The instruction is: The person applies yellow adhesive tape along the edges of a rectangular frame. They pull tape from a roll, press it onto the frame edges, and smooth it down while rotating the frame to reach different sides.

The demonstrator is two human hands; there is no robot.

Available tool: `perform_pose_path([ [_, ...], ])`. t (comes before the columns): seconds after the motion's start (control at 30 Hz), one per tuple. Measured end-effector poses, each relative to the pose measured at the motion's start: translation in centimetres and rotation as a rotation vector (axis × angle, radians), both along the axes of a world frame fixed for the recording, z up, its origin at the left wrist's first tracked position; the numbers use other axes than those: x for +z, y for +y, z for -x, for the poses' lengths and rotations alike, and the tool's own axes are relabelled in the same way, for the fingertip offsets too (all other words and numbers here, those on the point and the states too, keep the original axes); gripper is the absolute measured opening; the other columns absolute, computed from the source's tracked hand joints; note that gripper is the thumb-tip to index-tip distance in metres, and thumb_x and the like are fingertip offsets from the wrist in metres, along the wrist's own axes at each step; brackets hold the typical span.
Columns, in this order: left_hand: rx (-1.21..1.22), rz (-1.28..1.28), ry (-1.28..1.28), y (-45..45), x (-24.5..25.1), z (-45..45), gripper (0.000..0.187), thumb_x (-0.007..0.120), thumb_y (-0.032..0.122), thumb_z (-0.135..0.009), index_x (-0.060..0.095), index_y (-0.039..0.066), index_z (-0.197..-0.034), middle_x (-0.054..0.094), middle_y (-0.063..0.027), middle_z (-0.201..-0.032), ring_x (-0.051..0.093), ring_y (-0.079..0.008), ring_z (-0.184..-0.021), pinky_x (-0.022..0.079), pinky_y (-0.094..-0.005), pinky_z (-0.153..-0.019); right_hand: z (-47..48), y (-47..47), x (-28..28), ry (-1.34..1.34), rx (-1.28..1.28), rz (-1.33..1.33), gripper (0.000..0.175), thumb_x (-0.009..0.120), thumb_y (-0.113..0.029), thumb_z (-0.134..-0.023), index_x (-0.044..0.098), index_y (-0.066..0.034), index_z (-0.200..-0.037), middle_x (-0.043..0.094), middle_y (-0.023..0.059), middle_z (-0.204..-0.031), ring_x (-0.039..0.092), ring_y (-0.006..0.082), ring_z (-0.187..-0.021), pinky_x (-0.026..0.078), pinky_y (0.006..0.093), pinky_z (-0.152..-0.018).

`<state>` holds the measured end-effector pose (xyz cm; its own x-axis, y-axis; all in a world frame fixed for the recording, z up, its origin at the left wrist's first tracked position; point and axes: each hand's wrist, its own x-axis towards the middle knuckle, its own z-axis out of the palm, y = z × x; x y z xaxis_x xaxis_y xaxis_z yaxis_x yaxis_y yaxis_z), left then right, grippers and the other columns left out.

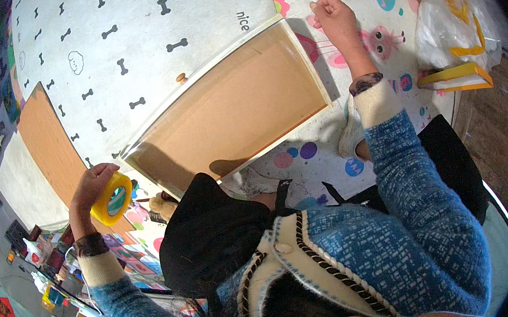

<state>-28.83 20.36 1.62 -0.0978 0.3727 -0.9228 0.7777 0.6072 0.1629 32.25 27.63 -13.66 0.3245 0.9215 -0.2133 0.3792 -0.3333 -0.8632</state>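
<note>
My left hand [94, 184] grips a wide roll of yellow adhesive tape [112, 199] by its upper rim. A shallow drawer [228, 109] with a brown bottom and pale edges lies tilted across the mat before me, its small wooden knob [181, 77] on the far side. My right hand [334, 15] is raised to the right of the drawer's far right corner, with thumb and fingertips brought together. Whether something thin, such as a tape end, is between them cannot be told.
A wooden board [52, 141] lies left of the drawer on the patterned mat [146, 33]. Clear plastic wrapping [453, 26] and a yellow-edged box [457, 78] are at the right. A small brown plush toy [163, 208] is near my left knee.
</note>
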Motion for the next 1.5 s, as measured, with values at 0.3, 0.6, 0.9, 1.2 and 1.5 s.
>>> perform_pose_path([
  [0.3, -0.165, -0.076, 0.023, 0.1, -0.1, 0.3, 0.043, 0.057, 0.041, -0.096, 0.073, 0.004, -0.112, 0.072, -0.0084, -0.092, 0.066, -0.0176, -0.080, 0.054, -0.0322, -0.075, -0.1, -0.1, -1.0, -0.012, -0.006, -0.027, 0.019, 0.070, -0.018, -0.093, 0.061, -0.0016, -0.086, 0.065, 0.0037, -0.070, 0.061, 0.0092, -0.059, 0.050, 0.0275, -0.053],
  [0.6, -0.217, -0.098, 0.060, 0.1, 0.2, 0.5, 0.045, 0.059, 0.044, -0.095, 0.072, 0.002, -0.107, 0.073, -0.0106, -0.094, 0.068, -0.0200, -0.085, 0.054, -0.0347, -0.082, -2.2, 0.4, -2.4, 0.212, 0.004, 0.098, 0.015, 0.062, -0.019, -0.099, 0.059, -0.0040, -0.098, 0.063, 0.0025, -0.080, 0.059, 0.0085, -0.067, 0.048, 0.0244, -0.060],
  [0.9, -0.227, -0.054, 0.160, 0.2, 0.1, -0.1, 0.046, 0.055, 0.046, -0.096, 0.072, 0.008, -0.116, 0.073, -0.0123, -0.108, 0.068, -0.0240, -0.099, 0.052, -0.0355, -0.091, -2.1, 0.9, -2.6, 0.125, 0.025, 0.130, 0.023, 0.066, -0.027, -0.097, 0.062, -0.0048, -0.097, 0.060, -0.0008, -0.074, 0.055, 0.0069, -0.063, 0.043, 0.0228, -0.055],
  [1.2, -0.202, -0.106, 0.151, -0.2, -2.9, 0.6, 0.051, 0.060, 0.049, -0.092, 0.072, 0.006, -0.118, 0.072, -0.0146, -0.112, 0.068, -0.0282, -0.101, 0.053, -0.0376, -0.090, -1.9, 0.8, -3.1, 0.104, 0.054, 0.119, 0.025, 0.065, -0.031, -0.098, 0.063, -0.0062, -0.098, 0.061, -0.0011, -0.078, 0.056, 0.0062, -0.065, 0.045, 0.0221, -0.057],
  [1.5, -0.179, -0.090, 0.155, 0.2, -3.4, 0.4, 0.053, 0.060, 0.050, -0.092, 0.071, 0.005, -0.120, 0.072, -0.0157, -0.115, 0.068, -0.0298, -0.102, 0.053, -0.0374, -0.091, -1.8, 0.7, -2.9, 0.114, 0.037, 0.137, 0.025, 0.065, -0.031, -0.097, 0.063, -0.0058, -0.098, 0.061, -0.0014, -0.077, 0.056, 0.0059, -0.067, 0.046, 0.0218, -0.058],
])
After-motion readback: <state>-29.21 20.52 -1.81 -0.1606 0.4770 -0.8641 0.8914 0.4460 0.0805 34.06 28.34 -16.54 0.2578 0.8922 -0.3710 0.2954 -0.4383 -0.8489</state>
